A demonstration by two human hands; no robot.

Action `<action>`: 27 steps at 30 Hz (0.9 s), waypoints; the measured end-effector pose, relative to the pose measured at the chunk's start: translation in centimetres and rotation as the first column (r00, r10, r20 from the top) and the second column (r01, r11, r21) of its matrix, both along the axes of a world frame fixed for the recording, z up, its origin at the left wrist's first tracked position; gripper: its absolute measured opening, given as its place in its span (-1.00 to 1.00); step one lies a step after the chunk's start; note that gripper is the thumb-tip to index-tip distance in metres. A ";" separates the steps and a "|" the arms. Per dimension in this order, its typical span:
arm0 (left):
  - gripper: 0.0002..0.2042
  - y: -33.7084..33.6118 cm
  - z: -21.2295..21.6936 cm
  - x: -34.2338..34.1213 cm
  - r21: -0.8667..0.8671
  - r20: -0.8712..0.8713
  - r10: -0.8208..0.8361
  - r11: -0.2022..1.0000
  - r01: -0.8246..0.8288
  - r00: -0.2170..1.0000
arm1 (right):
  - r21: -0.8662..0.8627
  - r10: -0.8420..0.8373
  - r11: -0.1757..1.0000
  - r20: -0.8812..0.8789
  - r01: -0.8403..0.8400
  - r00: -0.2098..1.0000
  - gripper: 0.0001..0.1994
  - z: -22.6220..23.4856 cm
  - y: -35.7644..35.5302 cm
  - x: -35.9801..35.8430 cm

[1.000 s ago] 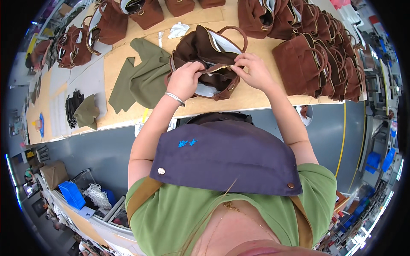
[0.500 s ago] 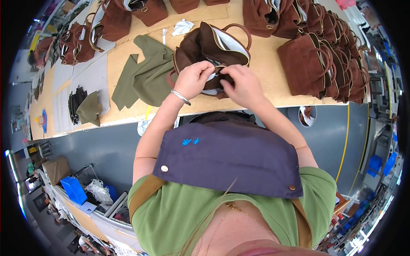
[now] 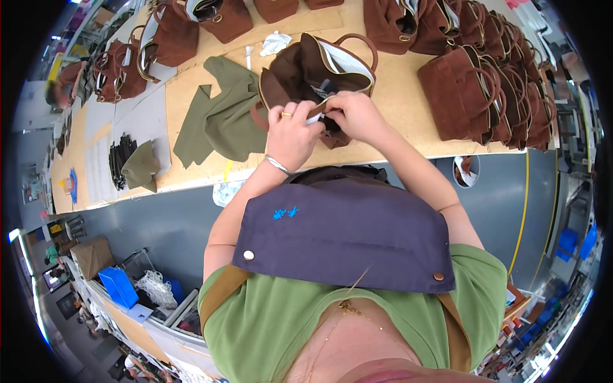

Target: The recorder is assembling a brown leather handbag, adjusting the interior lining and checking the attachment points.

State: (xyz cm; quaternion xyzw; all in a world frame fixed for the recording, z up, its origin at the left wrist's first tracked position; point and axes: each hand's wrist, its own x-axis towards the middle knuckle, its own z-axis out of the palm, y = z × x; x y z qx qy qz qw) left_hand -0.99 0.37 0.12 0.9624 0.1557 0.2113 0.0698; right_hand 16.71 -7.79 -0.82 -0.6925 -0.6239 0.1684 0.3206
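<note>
A brown handbag (image 3: pixel 290 76) stands on the table in front of me with its mouth open, showing a dark brown lining and a zipper along the rim. My left hand (image 3: pixel 294 137) is closed over the bag's near rim, thumb toward the zipper and a ring on one finger. Close beside it, my right hand (image 3: pixel 357 118) pinches the zippered edge at the near right of the opening. A bit of white shows between the hands. My fingers hide the exact spot they grip. An olive-green cloth (image 3: pixel 220 118) lies rumpled against the bag's left side.
Rows of brown handbags (image 3: pixel 450 102) stand at the table's right, with more bags (image 3: pixel 169 38) along the back. Crumpled white paper (image 3: pixel 276 43) lies behind the cloth. Black strips (image 3: pixel 121 163) sit at the left. A round bin (image 3: pixel 466 172) is on the floor at the right.
My left hand has turned and gone from a fingertip pinch to a fuller grip over the near rim. The right hand has shifted slightly, still pinching the zippered edge.
</note>
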 end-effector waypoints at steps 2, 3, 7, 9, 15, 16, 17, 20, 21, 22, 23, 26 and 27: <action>-0.91 1.1 3.6 0.5 -0.019 0.007 -0.017 1.000 0.017 1.000 | 0.002 0.072 0.997 -0.147 -0.073 0.987 -0.91 2.3 0.7 1.3; -0.89 1.9 5.7 0.5 -0.078 0.033 -0.044 0.996 0.046 0.999 | 0.012 0.110 0.994 -0.216 -0.110 0.970 -0.90 4.2 1.0 1.9; -0.85 4.4 10.7 -0.2 -0.260 0.029 -0.169 0.950 0.170 0.985 | -0.187 0.179 0.948 -0.355 -0.257 0.918 -0.90 11.4 1.0 2.4; -0.86 4.7 11.1 -0.3 -0.285 0.003 -0.195 0.940 0.188 0.981 | -0.264 0.219 0.913 -0.325 -0.311 0.920 -0.89 12.4 1.2 2.2; -0.82 4.9 10.6 -1.1 -0.296 -0.029 -0.144 0.946 0.129 0.989 | -0.253 0.143 0.929 -0.432 -0.272 0.891 -0.82 10.4 2.3 2.0; -0.82 4.7 10.7 -0.9 -0.266 -0.066 -0.119 0.959 0.097 0.991 | -0.257 0.134 0.932 -0.416 -0.258 0.899 -0.82 10.4 2.4 1.8; -0.83 4.3 11.0 -0.7 -0.235 -0.101 -0.091 0.970 0.065 0.991 | -0.260 0.126 0.934 -0.401 -0.244 0.907 -0.82 10.4 2.5 1.7; -0.84 4.0 10.5 -0.7 -0.114 -0.109 -0.056 0.993 0.044 0.992 | -0.238 0.154 0.938 -0.361 -0.251 0.920 -0.84 10.4 2.6 1.5; -0.84 4.1 10.1 -0.7 -0.086 -0.086 -0.063 0.995 0.055 0.994 | -0.227 0.169 0.939 -0.349 -0.259 0.922 -0.85 10.3 2.5 1.5; -0.85 4.2 9.8 -0.8 -0.058 -0.063 -0.070 0.996 0.067 0.996 | -0.226 0.169 0.943 -0.308 -0.245 0.936 -0.86 10.2 2.5 1.5; -0.86 4.4 9.5 -0.7 -0.057 0.016 -0.087 0.995 0.088 0.996 | -0.225 0.168 0.947 -0.267 -0.231 0.949 -0.87 10.1 2.6 1.5; -0.91 4.6 9.6 -0.9 -0.169 0.001 -0.125 0.978 0.123 0.992 | -0.277 0.215 0.927 -0.155 -0.251 0.964 -0.89 10.0 2.9 1.9; -0.90 4.6 9.7 -1.0 -0.174 -0.027 -0.112 0.979 0.105 0.993 | -0.304 0.246 0.913 -0.118 -0.271 0.962 -0.88 10.1 3.0 2.0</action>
